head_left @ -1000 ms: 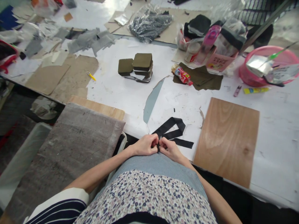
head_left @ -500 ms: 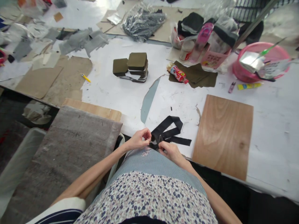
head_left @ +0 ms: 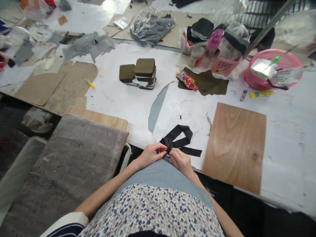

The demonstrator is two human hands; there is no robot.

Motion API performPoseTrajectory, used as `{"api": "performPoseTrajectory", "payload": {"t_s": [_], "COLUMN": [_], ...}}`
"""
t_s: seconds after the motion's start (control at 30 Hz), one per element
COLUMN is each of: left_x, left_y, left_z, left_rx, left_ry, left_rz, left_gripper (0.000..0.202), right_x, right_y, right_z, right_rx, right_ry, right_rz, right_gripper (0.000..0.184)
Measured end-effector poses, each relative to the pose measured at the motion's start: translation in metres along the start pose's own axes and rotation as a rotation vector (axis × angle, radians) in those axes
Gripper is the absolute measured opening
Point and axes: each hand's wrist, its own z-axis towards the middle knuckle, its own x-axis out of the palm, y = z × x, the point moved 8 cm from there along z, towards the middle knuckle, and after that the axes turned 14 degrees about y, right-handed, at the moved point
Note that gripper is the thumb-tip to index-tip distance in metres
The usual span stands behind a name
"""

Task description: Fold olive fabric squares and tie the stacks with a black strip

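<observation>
Nearest: floral cloth [head_left: 148,207] on the wearer's front, then the hands just past it, at the tabletop's [head_left: 283,158] near edge. L hand [head_left: 151,155]: fingertips + thumb closed up at the L side of the bunch [head_left: 169,144] in a black strap [head_left: 174,132]. R hand [head_left: 182,160]: fingers curled, thumb + forefinger pinching strap at the bunch's lower R. Exact fold under each pinch too small to tell.

Change: ½ sec ago L hand stood off a bit to the L; now it's back in by R hand, w/ the bunch looking fuller and rounder btwn them. Prob. means the work is two-handed again, centred on the bunch, not on the loop or free end.

Strap pos. rel. to hands: bunch btwn & just beyond the fingertips; loop lies flat past them, free end out to the R, beyond R hand.

Farther: wood board [head_left: 237,148] to the R, grey board [head_left: 81,148] to the L, both well apart from strap. Beyond: stack of olive pads [head_left: 145,67], bottle [head_left: 187,79] on olive cloth [head_left: 221,84], pink basket [head_left: 253,82] far R. Farthest: clear bag [head_left: 151,29] w/ dark contents.
</observation>
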Motion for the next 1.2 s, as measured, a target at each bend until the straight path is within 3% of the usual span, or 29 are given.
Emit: {"api": "performPoseTrajectory", "payload": {"t_s": [0.13, 0.27, 0.37, 0.47, 0.53, 0.63, 0.73, 0.83, 0.97, 1.07, 1.2], "left_x": [0.003, 0.002, 0.004, 0.008, 0.010, 0.008, 0.004, -0.003, -0.005, -0.001, 0.005], "left_y": [-0.003, 0.004, 0.013, 0.018, 0.017, 0.014, 0.021, 0.031, 0.031, 0.024, 0.018], "left_z": [0.003, 0.004, 0.005, 0.006, 0.007, 0.008, 0.006, 0.002, 0.002, 0.007, 0.012], "left_rx": [0.017, -0.020, -0.043, -0.053, -0.038, 0.012, -0.020, -0.079, -0.063, -0.023, -0.001], "left_ry": [0.006, -0.010, -0.012, -0.003, -0.011, -0.038, -0.093, -0.185, -0.211, -0.167, -0.120], "left_rz": [0.067, 0.057, -0.013, -0.073, -0.083, -0.087, -0.164, -0.248, -0.267, -0.255, -0.268], "left_gripper": [0.012, 0.006, 0.005, 0.006, 0.005, 0.005, 0.005, 0.007, 0.007, 0.005, 0.006], "right_x": [-0.001, 0.007, 0.012, 0.020, 0.027, 0.030, 0.015, -0.002, 0.006, 0.010, 0.027], "right_y": [-0.002, -0.006, -0.022, -0.045, -0.053, -0.056, -0.056, -0.056, -0.071, -0.080, -0.071], "right_z": [0.000, -0.001, -0.003, -0.003, 0.002, 0.012, 0.012, 0.009, 0.007, 0.015, 0.033], "right_rx": [-0.031, -0.018, 0.126, 0.310, 0.352, 0.338, 0.349, 0.289, 0.291, 0.362, 0.404], "right_ry": [-0.038, 0.028, -0.011, -0.068, -0.054, -0.023, -0.078, -0.040, 0.203, 0.117, 0.062], "right_rz": [0.097, 0.225, 0.381, 0.494, 0.493, 0.418, 0.278, 0.188, 0.489, 0.792, 0.977], "right_gripper": [0.020, 0.017, 0.018, 0.035, 0.043, 0.024, 0.006, 0.006, 0.026, 0.039, 0.035]}}
